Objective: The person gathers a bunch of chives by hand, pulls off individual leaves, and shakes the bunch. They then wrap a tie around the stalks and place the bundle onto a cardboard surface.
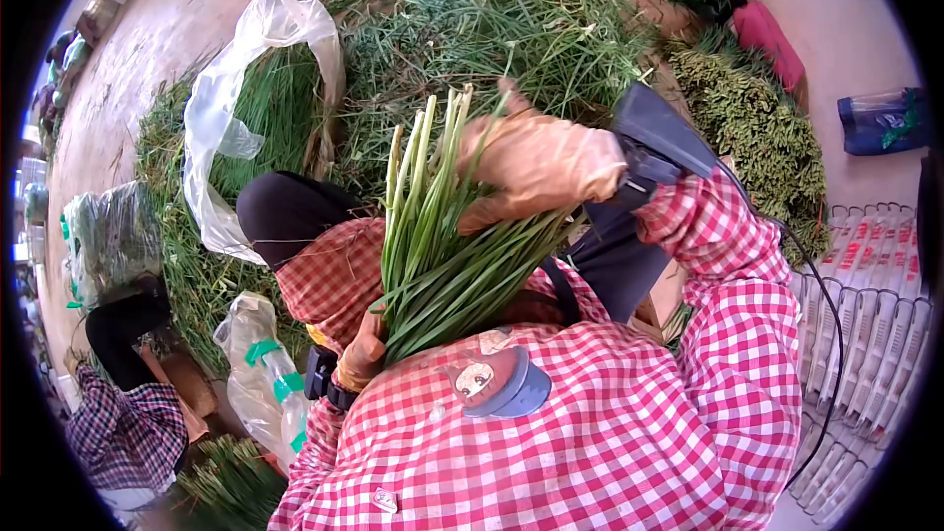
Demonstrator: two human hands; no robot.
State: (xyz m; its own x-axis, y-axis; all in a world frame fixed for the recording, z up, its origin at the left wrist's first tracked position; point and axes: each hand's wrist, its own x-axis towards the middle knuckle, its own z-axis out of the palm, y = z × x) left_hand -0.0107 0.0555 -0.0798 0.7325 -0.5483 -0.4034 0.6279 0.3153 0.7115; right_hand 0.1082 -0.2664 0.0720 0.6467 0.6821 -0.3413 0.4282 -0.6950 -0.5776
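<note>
Chive bunch (442, 256), green blades, pale ends up, clasped in left hand (362, 354) and right hand (536, 162)

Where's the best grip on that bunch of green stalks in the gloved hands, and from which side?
Probably the mid-section of the bunch of green stalks, below the pale cut ends, where stalks run parallel and close. Come from the person's left, wrapping across them: the right hand covers the other side, the left hand pinches the leafy lower end.
</note>
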